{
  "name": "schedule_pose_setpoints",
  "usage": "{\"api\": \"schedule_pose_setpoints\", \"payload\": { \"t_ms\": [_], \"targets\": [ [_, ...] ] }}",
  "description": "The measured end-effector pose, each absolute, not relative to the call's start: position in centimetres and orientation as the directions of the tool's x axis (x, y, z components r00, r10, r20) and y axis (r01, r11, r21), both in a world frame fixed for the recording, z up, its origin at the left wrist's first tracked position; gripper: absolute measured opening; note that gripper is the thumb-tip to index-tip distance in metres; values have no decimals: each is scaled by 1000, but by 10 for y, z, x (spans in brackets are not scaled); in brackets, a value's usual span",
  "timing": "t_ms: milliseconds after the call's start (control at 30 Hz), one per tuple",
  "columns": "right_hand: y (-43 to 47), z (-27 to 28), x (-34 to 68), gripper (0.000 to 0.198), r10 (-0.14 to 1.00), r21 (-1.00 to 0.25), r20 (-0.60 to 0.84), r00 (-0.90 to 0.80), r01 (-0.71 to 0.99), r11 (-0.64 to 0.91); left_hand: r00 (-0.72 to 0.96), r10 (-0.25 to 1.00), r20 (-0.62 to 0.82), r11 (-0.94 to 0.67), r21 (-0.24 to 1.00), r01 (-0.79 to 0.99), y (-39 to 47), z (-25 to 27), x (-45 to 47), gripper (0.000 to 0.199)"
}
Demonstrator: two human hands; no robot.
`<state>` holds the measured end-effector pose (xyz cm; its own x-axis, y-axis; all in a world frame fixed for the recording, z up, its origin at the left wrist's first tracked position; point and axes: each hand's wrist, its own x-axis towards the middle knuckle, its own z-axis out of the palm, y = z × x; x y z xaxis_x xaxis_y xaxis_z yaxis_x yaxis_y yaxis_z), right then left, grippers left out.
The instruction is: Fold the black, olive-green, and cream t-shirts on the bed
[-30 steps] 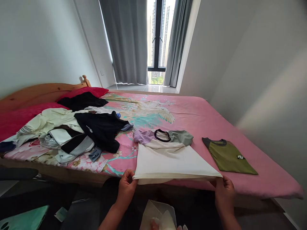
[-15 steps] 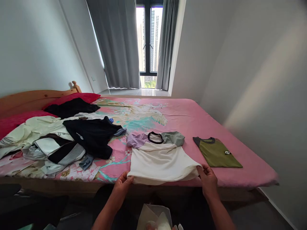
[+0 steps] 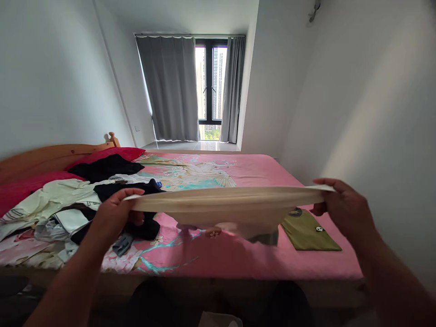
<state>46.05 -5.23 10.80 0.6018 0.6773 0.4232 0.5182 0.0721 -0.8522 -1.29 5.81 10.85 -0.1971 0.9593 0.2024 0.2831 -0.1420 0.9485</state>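
A white T-shirt [image 3: 225, 202] with lilac and grey sleeves is stretched level in the air above the bed. My left hand [image 3: 124, 211] pinches one end of its hem, and my right hand [image 3: 340, 204] pinches the other end. The shirt's body hangs below the hem, blurred by motion, its sleeve parts dangling over the pink sheet. Right of it, partly behind my right hand, a folded olive-green T-shirt [image 3: 311, 229] with a small panda patch lies flat on the bed.
A heap of loose clothes [image 3: 68, 195], white and black, covers the bed's left side. Red pillows [image 3: 127, 154] lean by the wooden headboard [image 3: 57, 156]. The pink bedsheet [image 3: 252, 168] ends at the front edge near my knees. Grey curtains [image 3: 173, 91] flank a window behind.
Both hands have lifted the white T-shirt off the bed by its hem and moved up and apart, pulling the hem wide. The view has tilted upward.
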Motion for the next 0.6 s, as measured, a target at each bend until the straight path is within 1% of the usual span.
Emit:
{"api": "schedule_pose_setpoints", "payload": {
  "t_ms": [33,67,133,200,267,333,400,467,500,567,600],
  "targets": [
    [-55,132,457,38,696,-882,404,593,454,125,-159,967,199,-169,968,185,59,129,-12,36],
    [-57,155,454,39,710,-900,390,587,405,160,-131,965,226,-214,972,100,61,147,-12,36],
    [-63,192,451,34,707,-908,407,579,345,240,-83,951,297,-301,953,-31,63,178,-12,34],
    [-71,219,451,29,672,-875,483,562,338,346,-52,920,388,-392,914,-106,63,202,-15,31],
    [-75,235,453,24,635,-819,574,517,335,467,-42,881,471,-472,872,-133,63,217,-18,30],
    [-70,238,458,21,654,-790,611,446,290,541,-32,852,523,-521,839,-156,68,222,-19,30],
    [-55,230,464,19,750,-835,548,370,195,515,4,873,488,-481,860,-171,81,218,-16,29],
    [-32,216,472,19,859,-916,400,319,100,390,56,925,376,-363,918,-161,100,209,-8,27],
    [-20,208,476,19,895,-946,323,307,64,319,76,950,302,-289,946,-146,110,204,-3,26],
    [4,195,483,20,922,-974,220,317,25,224,107,978,180,-167,979,-116,129,197,9,27],
    [14,191,486,19,923,-977,203,326,12,211,121,980,159,-147,984,-105,135,196,15,27]
  ]
}}
